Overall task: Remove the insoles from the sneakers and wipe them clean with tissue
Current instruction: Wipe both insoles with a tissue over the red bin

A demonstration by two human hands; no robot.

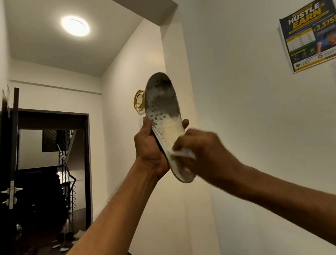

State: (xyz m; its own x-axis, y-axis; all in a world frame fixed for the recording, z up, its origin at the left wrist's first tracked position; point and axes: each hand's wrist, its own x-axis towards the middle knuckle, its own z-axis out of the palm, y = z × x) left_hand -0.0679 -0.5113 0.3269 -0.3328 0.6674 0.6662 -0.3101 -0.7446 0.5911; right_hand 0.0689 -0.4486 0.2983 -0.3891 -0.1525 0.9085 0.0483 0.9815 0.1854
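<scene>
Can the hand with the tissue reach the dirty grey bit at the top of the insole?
Probably yes. The right hand presses the tissue low on the insole, the left hand grips only its middle, and nothing covers the grey top.

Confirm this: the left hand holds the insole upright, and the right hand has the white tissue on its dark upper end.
Wrong in one respect. The right hand holds the white tissue against the pale lower part of the insole, not its dark upper end, as the head view shows. The left hand does hold the insole upright.
</scene>
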